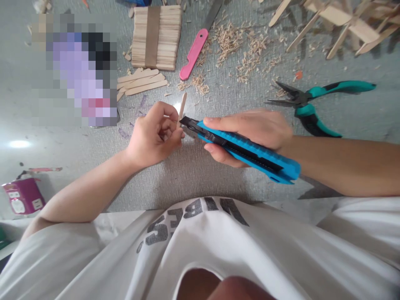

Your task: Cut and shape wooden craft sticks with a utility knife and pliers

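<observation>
Between the thumb and fingers of my left hand point(153, 135) a wooden craft stick point(183, 105) is pinched, its upper end sticking out past the fingertips. My right hand point(250, 129) is wrapped round a blue utility knife point(250, 152). The dark blade end of the knife meets the stick near my left fingertips; whether it cuts in, I cannot tell. Loose craft sticks point(143, 82) lie just beyond my left hand, below a banded bundle of craft sticks point(170, 37).
Pliers with teal handles point(301, 100) lie open at right. A pink-handled blade point(194, 54) rests beside wood shavings point(229, 41). A stick structure point(350, 25) stands at far right. A purple box with sockets point(25, 196) sits at left, below a blurred-out purple object point(78, 71).
</observation>
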A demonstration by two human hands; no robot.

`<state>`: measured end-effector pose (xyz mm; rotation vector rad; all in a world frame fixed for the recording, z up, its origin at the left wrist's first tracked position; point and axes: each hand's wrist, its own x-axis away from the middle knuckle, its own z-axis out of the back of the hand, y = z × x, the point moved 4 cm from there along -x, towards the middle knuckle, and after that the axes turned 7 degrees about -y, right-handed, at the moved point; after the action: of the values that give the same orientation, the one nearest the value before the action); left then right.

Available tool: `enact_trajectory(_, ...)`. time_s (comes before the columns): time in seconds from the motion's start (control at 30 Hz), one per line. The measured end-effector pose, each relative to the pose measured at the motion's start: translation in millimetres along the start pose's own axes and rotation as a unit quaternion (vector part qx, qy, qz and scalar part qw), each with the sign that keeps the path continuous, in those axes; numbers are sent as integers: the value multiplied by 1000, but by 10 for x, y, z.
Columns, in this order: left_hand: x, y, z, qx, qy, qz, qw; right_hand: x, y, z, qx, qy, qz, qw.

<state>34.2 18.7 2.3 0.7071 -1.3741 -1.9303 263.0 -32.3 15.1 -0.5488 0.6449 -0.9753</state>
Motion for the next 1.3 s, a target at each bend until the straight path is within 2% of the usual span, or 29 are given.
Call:
enact_trajectory(0.2, -29, 48, -25, 73, -16, -12, 997, -73, -110, 122, 24, 62, 102, 993)
enact_trajectory(0.3, -17, 9, -19, 47, -12, -24, 999, -102, -122, 136, 20, 53, 141, 988)
enact_trajectory(0.37, -25, -27, 3, 7, -9, -14, 1000, -101, -139, 146, 19, 70, 182, 981)
enact_trajectory(0.43, -57, -26, 35, -28, -8, -31, 999, -93, -142, 145, 28, 78, 206, 975)
enact_trajectory(0.57, -136, 93, 99, -56, 16, -131, 990, -78, -80, 72, 56, 2, 187, 981)
enact_trajectory(0.63, -154, 152, 98, -69, 17, -151, 986, -61, -59, 50, 54, -17, 193, 980)
enact_trajectory(0.73, -151, 191, 72, -83, 10, -132, 988, -45, -56, 38, 57, -20, 215, 975)
enact_trajectory(0.87, -116, 212, 68, -127, 41, -105, 985, -46, -62, 0, 73, -55, 223, 971)
enact_trajectory(1.0, -102, 223, 75, -157, 65, -90, 981, -47, -98, 17, 60, -33, 216, 974)
enact_trajectory(1.17, -102, 278, 65, -152, 88, -141, 974, -83, -202, 102, 15, 13, 198, 980)
enact_trajectory(1.3, -99, 261, 64, -133, 90, -114, 980, -117, -266, 154, 5, 5, 187, 982)
